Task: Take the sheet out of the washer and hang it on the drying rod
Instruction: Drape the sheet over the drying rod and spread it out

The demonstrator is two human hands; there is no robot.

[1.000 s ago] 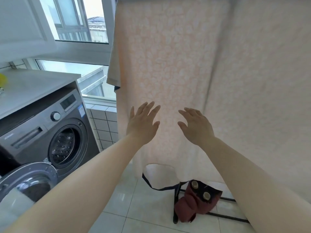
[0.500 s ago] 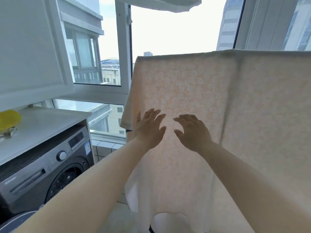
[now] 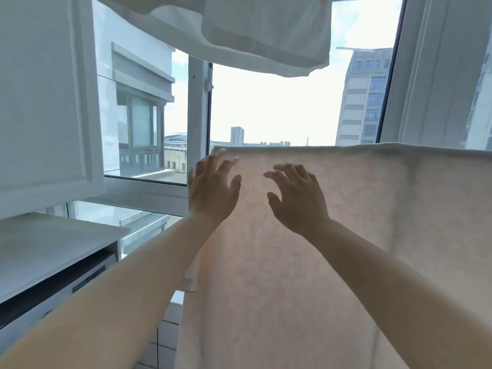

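A pale peach patterned sheet (image 3: 372,235) hangs draped over a horizontal drying rod, whose line shows only as the sheet's top fold (image 3: 346,148). My left hand (image 3: 211,189) is raised with fingers spread near the sheet's top left corner, fingertips almost at the fold. My right hand (image 3: 298,198) is open with curled fingers just in front of the cloth, a little lower. Neither hand holds anything. The washer (image 3: 53,288) shows only as a dark upper edge at the lower left, under a white counter.
A white cloth (image 3: 266,30) hangs overhead across the top of the view. A white wall cabinet (image 3: 45,97) juts out at the left. The window frame (image 3: 198,115) stands behind the sheet, with buildings outside. A white countertop (image 3: 48,243) lies above the washer.
The view has tilted upward, so the washer door and floor have dropped out of sight. Both hands have risen toward the sheet's top edge, still open.
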